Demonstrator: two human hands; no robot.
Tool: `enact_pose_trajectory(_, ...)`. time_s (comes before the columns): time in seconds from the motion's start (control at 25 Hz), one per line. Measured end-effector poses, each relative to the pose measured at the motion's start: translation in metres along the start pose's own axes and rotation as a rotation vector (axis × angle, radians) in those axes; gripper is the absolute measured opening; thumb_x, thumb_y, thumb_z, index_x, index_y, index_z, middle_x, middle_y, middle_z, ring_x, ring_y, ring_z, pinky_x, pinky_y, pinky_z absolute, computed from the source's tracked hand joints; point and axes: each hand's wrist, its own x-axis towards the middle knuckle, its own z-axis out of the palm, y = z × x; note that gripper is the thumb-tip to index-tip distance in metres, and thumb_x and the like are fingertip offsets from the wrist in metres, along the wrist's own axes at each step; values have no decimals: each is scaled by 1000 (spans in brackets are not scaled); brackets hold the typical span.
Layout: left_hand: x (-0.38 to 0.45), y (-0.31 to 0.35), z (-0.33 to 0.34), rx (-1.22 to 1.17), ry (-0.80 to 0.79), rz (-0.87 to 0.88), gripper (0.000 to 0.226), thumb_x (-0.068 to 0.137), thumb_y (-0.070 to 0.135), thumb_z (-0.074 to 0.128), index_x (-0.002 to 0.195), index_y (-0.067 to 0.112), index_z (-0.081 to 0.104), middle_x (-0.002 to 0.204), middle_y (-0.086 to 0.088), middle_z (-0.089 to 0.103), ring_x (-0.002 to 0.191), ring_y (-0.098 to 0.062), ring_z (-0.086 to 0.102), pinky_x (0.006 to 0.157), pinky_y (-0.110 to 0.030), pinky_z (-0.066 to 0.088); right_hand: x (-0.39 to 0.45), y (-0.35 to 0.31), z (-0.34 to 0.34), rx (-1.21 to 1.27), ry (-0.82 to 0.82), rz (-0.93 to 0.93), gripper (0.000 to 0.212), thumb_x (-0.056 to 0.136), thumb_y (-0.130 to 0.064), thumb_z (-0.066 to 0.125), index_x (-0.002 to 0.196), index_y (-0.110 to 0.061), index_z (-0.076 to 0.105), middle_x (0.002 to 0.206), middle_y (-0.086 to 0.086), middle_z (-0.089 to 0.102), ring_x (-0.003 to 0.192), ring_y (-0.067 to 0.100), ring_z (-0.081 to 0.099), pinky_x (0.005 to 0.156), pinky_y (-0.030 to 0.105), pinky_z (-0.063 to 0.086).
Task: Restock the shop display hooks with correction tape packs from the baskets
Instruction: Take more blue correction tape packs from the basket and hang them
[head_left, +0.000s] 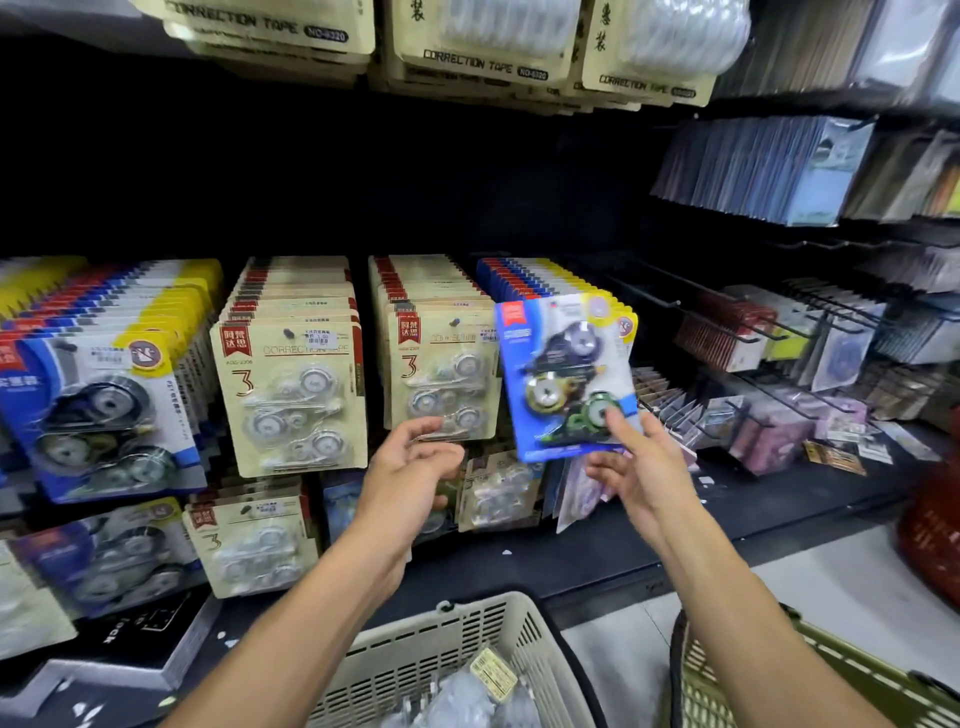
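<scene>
My right hand (641, 467) pinches the bottom edge of a blue and yellow correction tape pack (563, 374), thumb on its front. The pack stands upright in front of a hook row of matching blue packs (530, 278). My left hand (415, 460) hovers just left of it with fingers loosely curled and nothing in them, below a row of beige three-piece packs (441, 369). Another beige row (296, 395) and a blue row (98, 405) hang further left.
A beige basket (415, 654) with clear-wrapped packs sits below my arms, an olive basket (810, 670) to its right, and a red basket (935, 530) at the right edge. Bare black hooks (691, 306) jut out on the right. Cream packs (483, 57) hang overhead.
</scene>
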Motion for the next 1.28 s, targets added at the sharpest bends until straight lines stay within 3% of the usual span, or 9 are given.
enact_pose_trajectory(0.12, 1, 1, -6, 23, 24, -15, 25, 96, 7, 65, 112, 26, 65, 96, 4, 71, 98, -18, 63, 83, -36, 50, 9, -6, -19, 13, 175, -37, 17, 97, -20, 65, 110, -12, 58, 87, 10, 67, 45, 13, 60, 44, 25, 54)
enact_pose_trajectory(0.28, 0, 1, -6, 37, 23, -31, 25, 96, 7, 64, 113, 26, 64, 97, 5, 71, 95, -16, 64, 78, -32, 50, 16, -8, -17, -34, 261, -72, 19, 96, -21, 66, 106, -6, 59, 79, 11, 65, 40, 12, 59, 41, 24, 53)
enact_pose_trajectory(0.44, -3, -1, -3, 58, 16, -36, 25, 97, 9, 64, 117, 25, 63, 105, 3, 72, 100, -16, 65, 76, -30, 51, 25, 1, -10, -88, 329, 20, 26, 97, -24, 66, 110, -6, 54, 73, 12, 62, 37, 11, 59, 38, 25, 51)
enact_pose_trajectory(0.64, -3, -1, -8, 69, 24, -49, 25, 98, 9, 62, 116, 26, 64, 104, 3, 73, 99, -18, 66, 81, -34, 51, 40, 19, -26, -72, 294, 264, 43, 94, -33, 69, 123, -5, 53, 116, 20, 64, 77, 31, 68, 66, 43, 59)
enact_pose_trajectory(0.76, 1, -1, -10, 76, 24, -52, 24, 99, 9, 61, 115, 27, 63, 107, 2, 72, 101, -18, 66, 80, -33, 53, 43, 23, -24, -173, 474, 116, 37, 92, -30, 70, 117, -13, 50, 110, 12, 61, 67, 25, 62, 61, 41, 59)
enact_pose_trajectory(0.84, 3, -2, -9, 80, 25, -54, 24, 99, 9, 62, 116, 26, 63, 107, 1, 72, 101, -18, 66, 77, -31, 53, 45, 19, -17, -299, 563, -66, 41, 88, -31, 72, 119, -22, 47, 115, 4, 60, 83, 26, 62, 77, 42, 57)
enact_pose_trajectory(1.0, 2, -3, -4, 90, 15, -59, 24, 99, 9, 62, 118, 25, 63, 108, 0, 71, 99, -16, 66, 73, -27, 52, 55, 16, -6, -198, 419, -12, 66, 74, -32, 87, 128, -18, 52, 122, 4, 61, 102, 22, 63, 92, 38, 52)
enact_pose_trajectory(1.16, 1, -5, -2, 111, 12, -69, 23, 99, 9, 61, 116, 25, 64, 110, -2, 72, 98, -15, 65, 70, -26, 52, 58, 25, -8, -299, 261, 103, 52, 76, -32, 86, 119, -12, 64, 105, 5, 66, 80, 17, 59, 65, 31, 47)
enact_pose_trajectory(1.28, 1, -4, -3, 121, 17, -70, 22, 100, 9, 60, 115, 25, 63, 112, -6, 71, 98, -15, 65, 66, -23, 51, 54, 25, -4, -299, 174, 136, 57, 80, -34, 84, 126, -20, 54, 114, 1, 60, 91, 14, 56, 66, 33, 48)
